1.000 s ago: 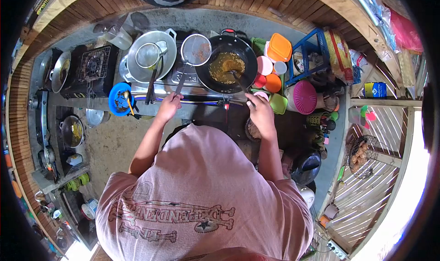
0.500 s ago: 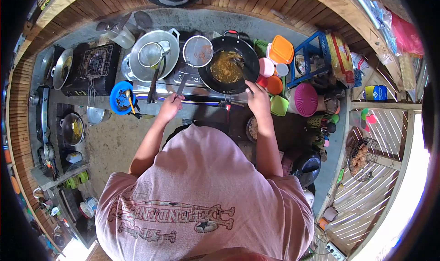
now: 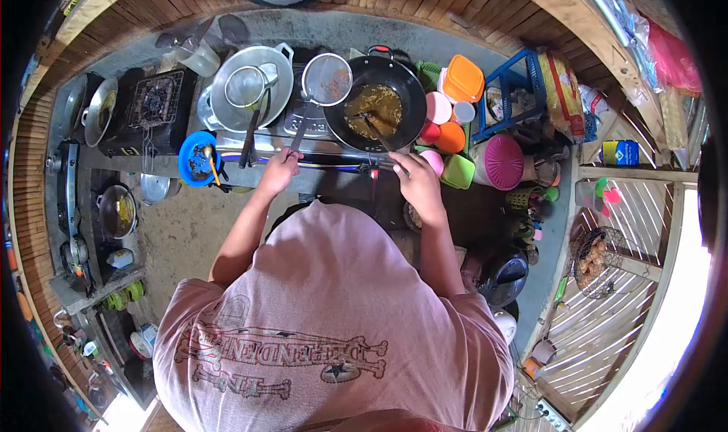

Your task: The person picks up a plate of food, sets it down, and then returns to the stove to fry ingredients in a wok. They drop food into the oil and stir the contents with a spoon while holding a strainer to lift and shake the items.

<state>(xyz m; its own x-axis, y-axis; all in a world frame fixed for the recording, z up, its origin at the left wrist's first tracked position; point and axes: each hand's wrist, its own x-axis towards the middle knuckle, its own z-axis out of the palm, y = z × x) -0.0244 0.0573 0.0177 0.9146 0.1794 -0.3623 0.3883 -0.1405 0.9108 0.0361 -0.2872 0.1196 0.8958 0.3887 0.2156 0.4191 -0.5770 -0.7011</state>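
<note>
My left hand (image 3: 278, 175) is closed around the handle of a round mesh strainer (image 3: 327, 79), which is held above the stove beside the wok. Some brown fried bits (image 3: 338, 83) lie in its mesh. In my right hand (image 3: 421, 185) is the handle of a dark spatula (image 3: 381, 135), slanting into the black wok (image 3: 414, 98). Its head is partly sunk in yellowish-brown oil with fried pieces (image 3: 387, 107), so its exact shape is hard to make out.
Left of the strainer, a large metal pot (image 3: 286, 91) carries a second strainer (image 3: 246, 87). A blue bowl (image 3: 199, 145) with a spoon sits further left. Lidded plastic containers (image 3: 465, 79) crowd the wok's right side, near a blue rack (image 3: 506, 106).
The spatula's head has swept from the right side of the wok to its left-middle. My right hand has shifted slightly left and down; the strainer stays nearly in place.
</note>
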